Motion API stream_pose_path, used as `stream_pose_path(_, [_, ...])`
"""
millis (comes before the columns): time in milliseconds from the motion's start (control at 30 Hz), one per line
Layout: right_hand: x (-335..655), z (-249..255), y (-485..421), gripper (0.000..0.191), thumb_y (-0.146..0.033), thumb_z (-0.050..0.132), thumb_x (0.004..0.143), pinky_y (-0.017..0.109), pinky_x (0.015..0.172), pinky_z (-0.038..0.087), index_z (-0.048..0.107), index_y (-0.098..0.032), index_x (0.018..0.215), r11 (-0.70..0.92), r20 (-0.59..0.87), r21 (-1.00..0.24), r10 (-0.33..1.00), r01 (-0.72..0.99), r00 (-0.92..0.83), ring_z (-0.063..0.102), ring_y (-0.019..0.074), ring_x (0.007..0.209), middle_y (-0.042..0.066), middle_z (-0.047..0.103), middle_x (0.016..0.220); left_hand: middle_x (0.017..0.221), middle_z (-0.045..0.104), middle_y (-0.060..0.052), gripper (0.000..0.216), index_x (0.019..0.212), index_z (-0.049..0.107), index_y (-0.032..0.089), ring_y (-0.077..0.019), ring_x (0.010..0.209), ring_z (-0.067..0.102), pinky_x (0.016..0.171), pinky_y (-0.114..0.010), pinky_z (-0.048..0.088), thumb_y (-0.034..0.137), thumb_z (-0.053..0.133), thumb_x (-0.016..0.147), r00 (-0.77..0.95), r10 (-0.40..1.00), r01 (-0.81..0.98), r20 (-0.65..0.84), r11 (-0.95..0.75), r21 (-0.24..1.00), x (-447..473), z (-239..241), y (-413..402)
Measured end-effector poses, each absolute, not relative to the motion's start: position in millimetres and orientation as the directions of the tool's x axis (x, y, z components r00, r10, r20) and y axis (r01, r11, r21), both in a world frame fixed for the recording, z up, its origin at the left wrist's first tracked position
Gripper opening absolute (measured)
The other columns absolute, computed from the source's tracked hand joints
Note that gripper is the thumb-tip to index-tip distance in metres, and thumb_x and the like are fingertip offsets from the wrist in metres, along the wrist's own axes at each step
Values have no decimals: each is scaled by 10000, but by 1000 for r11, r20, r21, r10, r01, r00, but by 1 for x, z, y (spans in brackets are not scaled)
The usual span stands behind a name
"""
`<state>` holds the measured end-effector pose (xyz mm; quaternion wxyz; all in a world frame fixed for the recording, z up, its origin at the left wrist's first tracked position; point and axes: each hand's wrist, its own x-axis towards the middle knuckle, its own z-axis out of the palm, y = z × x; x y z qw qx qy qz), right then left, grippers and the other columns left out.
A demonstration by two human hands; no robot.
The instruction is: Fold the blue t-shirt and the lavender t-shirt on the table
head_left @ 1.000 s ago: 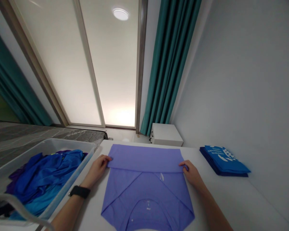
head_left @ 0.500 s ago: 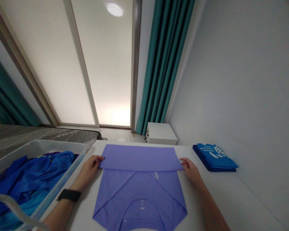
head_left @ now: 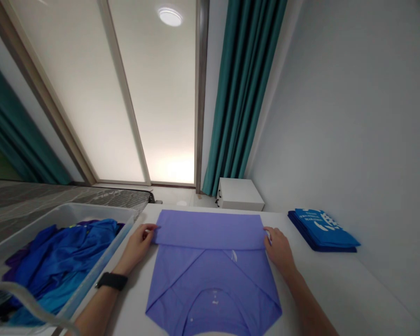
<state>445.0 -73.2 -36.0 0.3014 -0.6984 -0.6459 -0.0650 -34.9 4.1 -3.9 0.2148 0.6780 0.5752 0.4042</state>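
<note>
A purple T-shirt (head_left: 210, 270) lies partly folded on the white table, its neckline toward me and its far end turned over in a wide flat band. Its sides fold inward along slanting lines, and a small white logo shows below the band. At the band's left edge my left hand (head_left: 140, 242), with a black watch strap on the wrist, pinches the fabric between thumb and fingers. My right hand (head_left: 280, 249) has its curled fingers on the band's right edge. The fingertips are partly hidden against the cloth.
A clear plastic bin (head_left: 101, 210) of crumpled blue and purple clothes stands at the left. On the white table (head_left: 318, 289), a folded blue stack (head_left: 327, 228) with white print sits at the right by the wall. Beyond the table is a small white cabinet (head_left: 240, 193).
The view has shifted slightly, so everything sits further right. My right hand has closed in on the band's right edge, where a protruding corner is now tucked in. My left hand keeps its hold.
</note>
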Motion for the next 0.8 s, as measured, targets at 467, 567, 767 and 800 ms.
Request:
stream_pose_path(467, [178, 11, -31, 120, -215, 520, 928, 328, 866, 374, 613, -233, 1002, 552, 273, -222, 826, 804, -492, 556, 193, 973, 26, 655, 999, 859, 700, -81, 327, 894, 655, 158, -238, 813, 657, 759, -360, 507, 442, 544, 777, -150, 956, 378, 254, -182, 908, -38, -11, 7])
stream_pose_path(567, [131, 13, -21, 189, -317, 590, 900, 345, 862, 379, 578, -214, 1058, 530, 314, -187, 830, 827, -461, 533, 217, 995, 55, 627, 1046, 841, 699, -66, 301, 869, 659, 171, -232, 804, 653, 755, -351, 509, 430, 557, 755, -185, 949, 324, 256, -187, 927, -37, -11, 6])
stream_pose_path(767, [97, 4, -2, 125, -227, 583, 876, 343, 828, 384, 575, -202, 998, 453, 337, -205, 865, 867, -372, 537, 230, 977, 74, 626, 1021, 810, 674, -45, 295, 937, 647, 164, -190, 711, 634, 728, -331, 506, 396, 521, 805, -229, 937, 290, 265, -195, 937, -38, -15, 6])
stream_pose_path(800, [99, 3, 2, 90, -213, 553, 889, 328, 814, 385, 576, -208, 976, 429, 342, -257, 879, 866, -333, 546, 219, 966, 65, 631, 1008, 811, 672, -44, 299, 946, 641, 162, -186, 702, 635, 723, -328, 509, 399, 522, 807, -235, 936, 277, 263, -195, 941, -39, -16, 7])
